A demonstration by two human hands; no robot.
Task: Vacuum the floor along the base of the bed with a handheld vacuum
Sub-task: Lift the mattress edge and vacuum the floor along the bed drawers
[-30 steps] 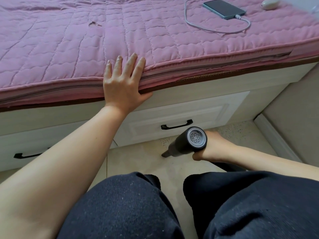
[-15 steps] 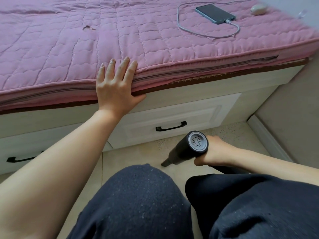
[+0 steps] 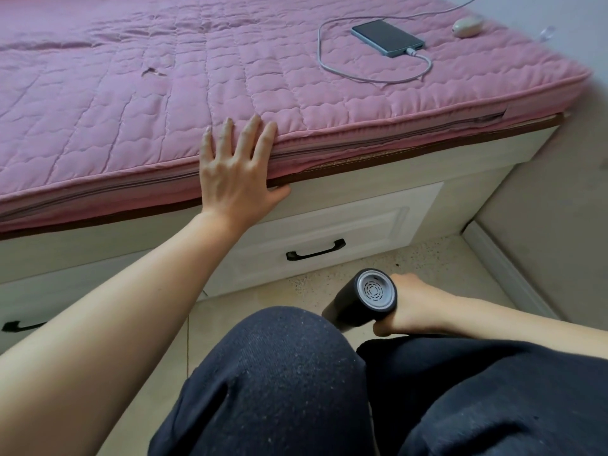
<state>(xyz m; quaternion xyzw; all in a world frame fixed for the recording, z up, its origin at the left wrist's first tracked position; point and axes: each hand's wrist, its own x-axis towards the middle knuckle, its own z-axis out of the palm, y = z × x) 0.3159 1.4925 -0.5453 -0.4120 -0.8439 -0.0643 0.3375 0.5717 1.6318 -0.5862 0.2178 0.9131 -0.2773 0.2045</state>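
right hand (image 3: pixel 413 306) grips handheld vacuum (image 3: pixel 365 299) low over floor (image 3: pixel 437 261); left hand (image 3: pixel 235 174) flat, fingers spread, on bed (image 3: pixel 131 103) edge.

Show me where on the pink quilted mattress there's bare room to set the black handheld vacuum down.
The pink quilted mattress lies bare between the left hand at its near edge and the far left. The right corner is crowded: dark phone, looping grey cable, pale oval object. The right hand holds the black handheld vacuum low above the floor.
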